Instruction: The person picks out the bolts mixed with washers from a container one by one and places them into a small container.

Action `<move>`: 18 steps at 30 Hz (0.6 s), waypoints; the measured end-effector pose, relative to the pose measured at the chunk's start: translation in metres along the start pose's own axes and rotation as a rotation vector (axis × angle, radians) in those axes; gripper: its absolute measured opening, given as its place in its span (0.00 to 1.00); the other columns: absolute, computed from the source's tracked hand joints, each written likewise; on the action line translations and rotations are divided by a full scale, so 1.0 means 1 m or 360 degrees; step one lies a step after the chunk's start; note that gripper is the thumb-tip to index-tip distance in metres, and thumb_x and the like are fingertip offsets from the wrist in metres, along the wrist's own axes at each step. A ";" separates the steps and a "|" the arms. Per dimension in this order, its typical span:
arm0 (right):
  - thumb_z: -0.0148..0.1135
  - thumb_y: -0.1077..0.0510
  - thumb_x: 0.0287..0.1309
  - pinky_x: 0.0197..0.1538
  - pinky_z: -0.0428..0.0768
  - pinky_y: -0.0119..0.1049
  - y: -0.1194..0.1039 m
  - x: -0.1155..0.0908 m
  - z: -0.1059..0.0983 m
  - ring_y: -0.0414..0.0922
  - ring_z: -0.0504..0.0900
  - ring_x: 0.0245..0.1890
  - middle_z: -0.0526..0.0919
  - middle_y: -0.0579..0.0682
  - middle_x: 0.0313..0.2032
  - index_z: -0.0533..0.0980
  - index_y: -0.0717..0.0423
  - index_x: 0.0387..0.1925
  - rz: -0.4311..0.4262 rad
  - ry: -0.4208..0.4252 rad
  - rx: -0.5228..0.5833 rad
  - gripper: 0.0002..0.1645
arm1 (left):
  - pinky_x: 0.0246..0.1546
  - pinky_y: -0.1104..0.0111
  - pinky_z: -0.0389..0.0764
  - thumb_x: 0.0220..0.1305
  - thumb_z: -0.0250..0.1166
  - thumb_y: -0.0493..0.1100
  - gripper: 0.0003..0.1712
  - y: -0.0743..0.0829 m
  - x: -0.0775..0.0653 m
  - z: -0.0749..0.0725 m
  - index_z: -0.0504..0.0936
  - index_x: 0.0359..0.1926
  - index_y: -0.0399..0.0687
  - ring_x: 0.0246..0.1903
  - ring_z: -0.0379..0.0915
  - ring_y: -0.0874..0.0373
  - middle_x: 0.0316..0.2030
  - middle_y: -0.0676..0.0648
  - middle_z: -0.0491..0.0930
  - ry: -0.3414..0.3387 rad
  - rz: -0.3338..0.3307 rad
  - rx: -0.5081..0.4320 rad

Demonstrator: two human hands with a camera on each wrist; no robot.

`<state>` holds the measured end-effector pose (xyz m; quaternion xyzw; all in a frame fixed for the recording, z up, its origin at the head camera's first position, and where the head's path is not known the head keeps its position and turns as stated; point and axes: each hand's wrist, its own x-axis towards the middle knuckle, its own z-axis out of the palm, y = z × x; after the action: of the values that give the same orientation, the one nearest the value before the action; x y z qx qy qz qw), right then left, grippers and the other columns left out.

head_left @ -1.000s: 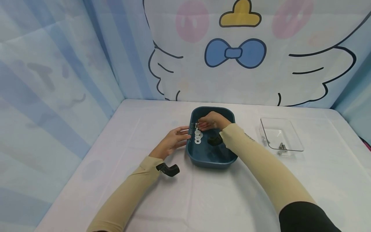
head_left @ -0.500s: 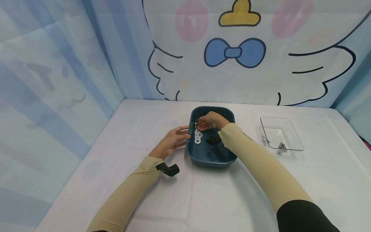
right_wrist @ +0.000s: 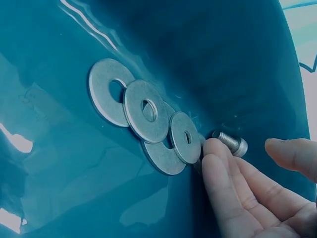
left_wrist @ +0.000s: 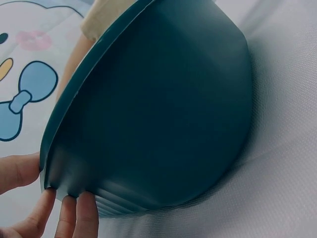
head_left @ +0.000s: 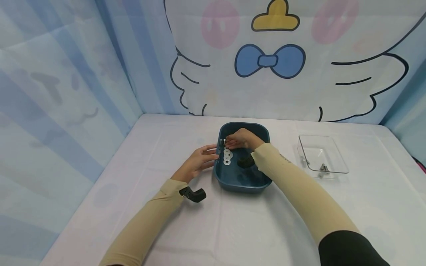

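Observation:
My left hand point(head_left: 198, 160) holds the left rim of a dark blue plastic tray point(head_left: 244, 187). In the left wrist view its thumb is at the rim lip, with fingertips point(left_wrist: 86, 201) against the outer wall. My right hand point(head_left: 244, 138) reaches inside the tray. Its fingertips point(right_wrist: 215, 148) are right at a small silver bolt point(right_wrist: 233, 143) by the tray's side wall, partly covering it; the thumb stands apart from the bolt. Several flat metal washers point(right_wrist: 146, 111) lie overlapping beside the fingers, in a row along the left wall in the head view.
A clear plastic box point(head_left: 332, 147) stands to the tray's right on the white-covered table point(head_left: 186, 236), with a few bolts point(head_left: 324, 167) inside. A printed curtain point(head_left: 269, 92) hangs behind the table. Black devices sit at both wrists, the left one point(head_left: 193, 194) over the cloth.
The right fingers have shifted slightly inside the tray, and the bolt shows more plainly beside the fingertips, a little farther left. The left hand and the tray stay in place.

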<state>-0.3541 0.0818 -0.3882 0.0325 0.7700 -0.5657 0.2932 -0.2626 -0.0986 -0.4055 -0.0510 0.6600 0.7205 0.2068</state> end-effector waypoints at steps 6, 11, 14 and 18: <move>0.53 0.61 0.65 0.46 0.83 0.33 0.001 0.002 0.001 0.39 0.85 0.27 0.83 0.50 0.24 0.72 0.73 0.53 0.0005 0.0014 0.0051 0.21 | 0.65 0.55 0.67 0.64 0.57 0.33 0.30 0.000 0.000 -0.001 0.64 0.66 0.45 0.64 0.65 0.47 0.66 0.41 0.65 -0.0012 -0.0004 -0.0005; 0.53 0.62 0.65 0.48 0.82 0.34 0.002 0.005 0.002 0.39 0.85 0.27 0.82 0.50 0.25 0.71 0.73 0.55 0.0018 -0.0009 0.0146 0.21 | 0.65 0.54 0.66 0.65 0.56 0.33 0.30 0.000 0.000 0.000 0.62 0.67 0.44 0.64 0.64 0.46 0.66 0.40 0.65 -0.0035 0.0011 -0.0001; 0.54 0.63 0.64 0.46 0.83 0.33 0.003 0.006 0.003 0.40 0.85 0.26 0.82 0.50 0.25 0.71 0.73 0.55 0.0024 -0.0008 0.0174 0.21 | 0.65 0.54 0.66 0.65 0.57 0.32 0.30 0.000 0.000 0.000 0.63 0.67 0.44 0.64 0.65 0.45 0.66 0.40 0.65 -0.0027 0.0010 -0.0005; 0.55 0.63 0.63 0.41 0.84 0.31 0.003 0.007 0.004 0.39 0.85 0.26 0.82 0.50 0.25 0.71 0.73 0.54 0.0021 -0.0003 0.0177 0.21 | 0.65 0.53 0.67 0.64 0.57 0.32 0.30 0.000 0.000 0.000 0.63 0.67 0.44 0.64 0.65 0.45 0.66 0.39 0.65 -0.0017 0.0007 -0.0004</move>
<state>-0.3571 0.0770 -0.3947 0.0532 0.7368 -0.6058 0.2954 -0.2630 -0.0989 -0.4051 -0.0459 0.6581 0.7219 0.2089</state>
